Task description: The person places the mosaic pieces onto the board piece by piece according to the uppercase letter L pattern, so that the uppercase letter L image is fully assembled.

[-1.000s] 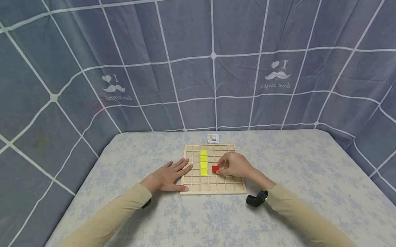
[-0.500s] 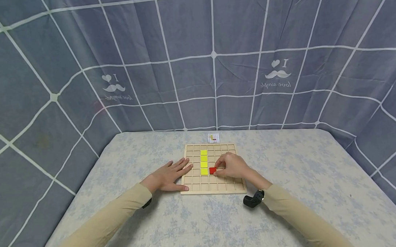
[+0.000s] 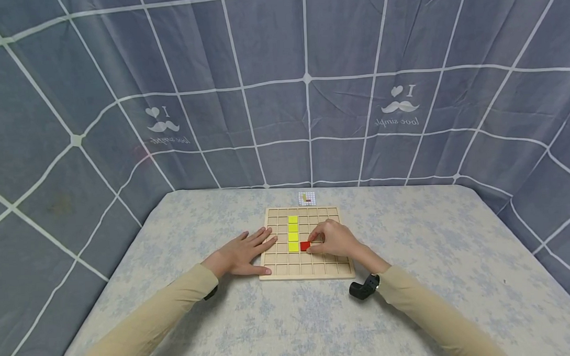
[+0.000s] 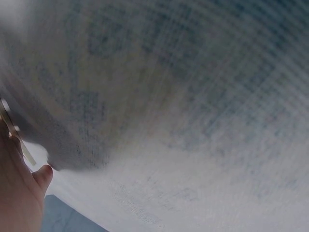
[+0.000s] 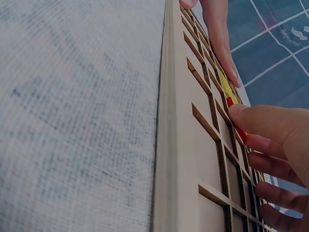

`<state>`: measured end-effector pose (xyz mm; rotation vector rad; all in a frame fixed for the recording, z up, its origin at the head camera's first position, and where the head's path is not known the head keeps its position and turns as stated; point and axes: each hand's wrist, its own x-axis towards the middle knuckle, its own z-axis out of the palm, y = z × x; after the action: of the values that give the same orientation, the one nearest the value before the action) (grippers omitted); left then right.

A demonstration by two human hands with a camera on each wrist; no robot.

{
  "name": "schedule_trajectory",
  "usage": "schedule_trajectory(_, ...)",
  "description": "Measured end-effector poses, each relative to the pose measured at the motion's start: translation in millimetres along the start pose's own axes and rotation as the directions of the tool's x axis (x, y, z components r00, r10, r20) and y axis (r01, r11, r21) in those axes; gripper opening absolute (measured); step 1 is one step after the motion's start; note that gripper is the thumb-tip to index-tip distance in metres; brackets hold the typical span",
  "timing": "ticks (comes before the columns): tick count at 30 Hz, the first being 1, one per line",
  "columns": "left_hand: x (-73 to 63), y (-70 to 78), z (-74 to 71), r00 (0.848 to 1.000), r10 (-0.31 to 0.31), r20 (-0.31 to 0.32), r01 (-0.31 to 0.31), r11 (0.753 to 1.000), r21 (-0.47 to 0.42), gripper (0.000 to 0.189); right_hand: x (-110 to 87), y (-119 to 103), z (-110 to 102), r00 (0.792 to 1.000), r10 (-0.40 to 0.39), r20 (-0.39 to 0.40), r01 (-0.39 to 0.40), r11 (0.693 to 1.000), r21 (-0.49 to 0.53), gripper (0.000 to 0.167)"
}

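Note:
A wooden grid board (image 3: 307, 277) lies flat on the table, with a column of several yellow tiles (image 3: 293, 233) in its cells. My right hand (image 3: 338, 239) pinches a red tile (image 3: 305, 246) just right of the lowest yellow one. In the right wrist view, thumb and fingers of the right hand (image 5: 282, 135) hold the red tile (image 5: 242, 134) by its sides; whether it sits fully in a cell I cannot tell. Fingers spread, my left hand (image 3: 242, 254) rests on the board's left edge. The left wrist view catches only part of the left hand (image 4: 21, 188).
Behind the board lies a small card (image 3: 306, 198) printed with a coloured grid pattern. A pale floral cloth (image 3: 290, 319) covers the table. Grey curtains (image 3: 283, 115) with white lines stand at the back and sides.
My right hand has moved the red tile left and slightly nearer, up beside the lowest yellow tile. In the last half second it shifts only a little. The left hand stays put.

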<state>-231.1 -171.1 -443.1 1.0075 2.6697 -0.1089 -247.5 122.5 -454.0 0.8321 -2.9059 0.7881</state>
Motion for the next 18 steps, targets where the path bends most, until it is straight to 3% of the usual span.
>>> schedule_trajectory(12,-1.1,2.0,-2.8,1.000,-0.004,0.012,0.004,1.000,-0.005,0.087,-5.9,6.1,-4.5,1.000,-0.025,-0.004,0.025,1.000,0.016,0.022)
schedule_trajectory(18,-0.3,1.7,-2.8,1.000,-0.005,0.020,0.005,1.000,-0.001,0.087,-13.0,16.6,-16.5,0.998,-0.037,-0.043,0.038,0.999,0.017,0.025)
